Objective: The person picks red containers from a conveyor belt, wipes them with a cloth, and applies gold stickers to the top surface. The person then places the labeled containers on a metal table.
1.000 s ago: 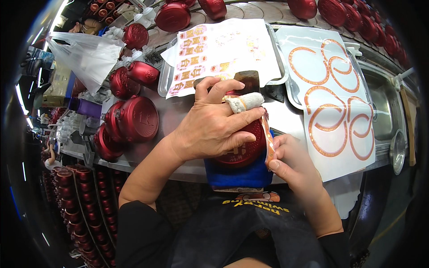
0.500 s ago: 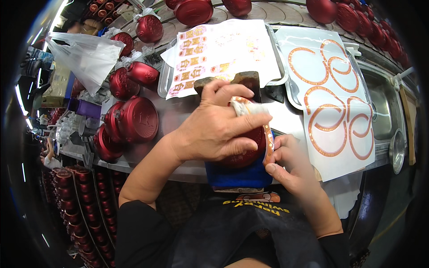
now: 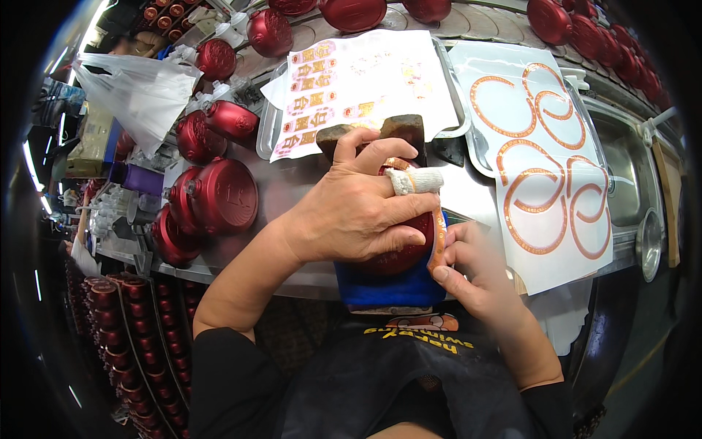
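Note:
Beneath my left hand [image 3: 347,208] lies a round, dark red bottle [image 3: 395,260], mostly hidden by the hand. My left fingers are spread over it, and one wears a white cloth sleeve [image 3: 415,181]. An orange patterned decal strip [image 3: 439,238] curves along the bottle's right side, from under the sleeved finger down to my right hand [image 3: 472,271]. The right thumb and fingers pinch the strip's lower end. Under the bottle is a blue cloth [image 3: 395,290], and a dark notched block [image 3: 402,129] stands just beyond it.
To the right, a clear sheet with orange ring decals [image 3: 537,219] overhangs a tray beside a sink [image 3: 629,183]. A white decal sheet [image 3: 387,62] covers another tray ahead. Red bottles [image 3: 228,196] stand at left, near a plastic bag [image 3: 139,91]. More bottles [image 3: 353,13] line the far conveyor.
My left sleeved finger, blurred before, has shifted slightly and now shows clearly against the bottle's right side. The bottles on the far conveyor have moved right. My right hand keeps its pinch.

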Demonstrator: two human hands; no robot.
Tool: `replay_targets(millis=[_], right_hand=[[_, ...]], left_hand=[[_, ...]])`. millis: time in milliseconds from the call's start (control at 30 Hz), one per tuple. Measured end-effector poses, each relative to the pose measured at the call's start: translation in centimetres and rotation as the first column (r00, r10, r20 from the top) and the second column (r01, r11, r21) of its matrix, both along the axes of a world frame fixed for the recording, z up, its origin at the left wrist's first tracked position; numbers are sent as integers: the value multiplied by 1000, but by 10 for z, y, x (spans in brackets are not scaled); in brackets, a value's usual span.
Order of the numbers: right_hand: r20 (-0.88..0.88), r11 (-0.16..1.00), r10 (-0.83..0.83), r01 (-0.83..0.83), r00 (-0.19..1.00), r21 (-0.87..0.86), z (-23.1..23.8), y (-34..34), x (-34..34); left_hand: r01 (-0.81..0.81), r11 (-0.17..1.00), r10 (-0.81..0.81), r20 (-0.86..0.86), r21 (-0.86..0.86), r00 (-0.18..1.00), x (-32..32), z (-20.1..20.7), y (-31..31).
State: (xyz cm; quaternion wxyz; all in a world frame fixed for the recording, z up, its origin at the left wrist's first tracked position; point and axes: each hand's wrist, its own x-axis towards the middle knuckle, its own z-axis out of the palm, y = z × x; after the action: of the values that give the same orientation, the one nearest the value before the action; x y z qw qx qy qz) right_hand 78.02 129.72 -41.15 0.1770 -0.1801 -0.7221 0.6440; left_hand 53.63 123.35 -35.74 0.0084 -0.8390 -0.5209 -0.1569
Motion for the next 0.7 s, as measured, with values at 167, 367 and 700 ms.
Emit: replay_targets(millis=[167,367,700], right_hand=[[-5,997,28,-27,1000,74,3,-1,0],[-24,999,36,-36,999,-24,5,-1,-1],[-37,987,69,-74,997,-140,7,-1,2]], left_hand=[[90,996,-89,102,-11,991,7,0,-3],[-143,989,139,97,46,986,2,0,-9],[-57,998,59,-37,39,998,7,-3,-5]])
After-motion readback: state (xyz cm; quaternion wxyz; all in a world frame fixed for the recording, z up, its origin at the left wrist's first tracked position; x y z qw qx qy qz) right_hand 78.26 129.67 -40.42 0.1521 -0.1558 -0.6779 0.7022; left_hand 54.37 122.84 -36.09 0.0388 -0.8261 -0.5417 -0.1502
